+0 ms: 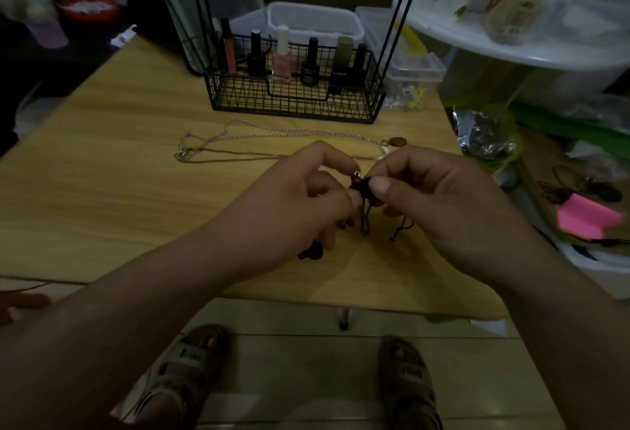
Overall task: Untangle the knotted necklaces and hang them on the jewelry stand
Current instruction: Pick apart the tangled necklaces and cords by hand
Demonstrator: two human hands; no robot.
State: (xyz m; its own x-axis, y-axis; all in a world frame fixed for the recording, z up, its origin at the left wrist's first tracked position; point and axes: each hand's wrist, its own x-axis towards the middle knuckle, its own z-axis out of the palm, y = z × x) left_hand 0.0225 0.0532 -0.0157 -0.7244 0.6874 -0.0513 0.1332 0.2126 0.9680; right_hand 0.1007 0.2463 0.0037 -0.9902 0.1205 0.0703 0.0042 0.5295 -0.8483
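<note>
Both hands meet above the middle of the wooden table point(102, 191). My left hand point(300, 201) and my right hand point(443, 197) pinch a dark knotted cord necklace point(363, 187) between their fingertips. Loose cord ends hang down from the knot to about the table top, and a dark pendant point(311, 252) lies under my left hand. A silver chain necklace point(238, 136) with a brown oval pendant point(398, 141) lies stretched out on the table behind my hands. The jewelry stand's black rods point(397, 20) rise from the wire basket point(293, 102) at the back.
The wire basket holds several nail polish bottles point(282, 61). Clear plastic boxes point(313, 20) stand behind it. A cluttered white round shelf point(511, 37) and bags fill the right side, with pink sticky notes point(586, 216). My sandalled feet point(184, 371) show below the table's front edge.
</note>
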